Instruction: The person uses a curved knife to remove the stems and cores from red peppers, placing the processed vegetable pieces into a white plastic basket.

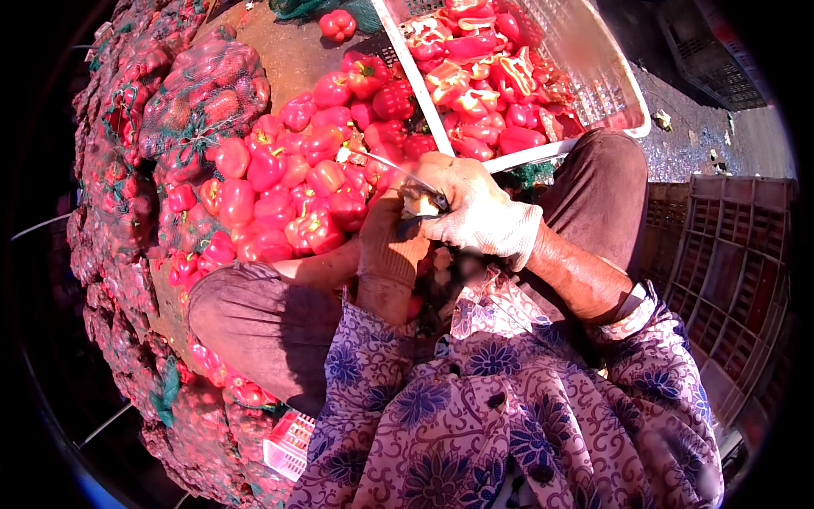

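Note:
My two gloved hands meet in front of my lap. My right hand (474,200), in a pale knit glove, is closed around the dark handle of a knife. The thin knife blade (393,165) points up and left over the peppers. My left hand (388,245), in a brownish shaded glove, is curled against the right one. A small pale lump (420,206) shows between the hands; I cannot tell whether it is a pepper core or which hand holds it. Whole red bell peppers (299,172) lie heaped just beyond the left hand.
A white plastic crate (427,105) with cut red peppers (474,95) stands beyond my hands. Mesh sacks of peppers (203,95) are piled along the left. Another plastic crate (731,254) stands at right. My bent knees (254,324) flank the work area. A lone pepper (337,25) lies farther off.

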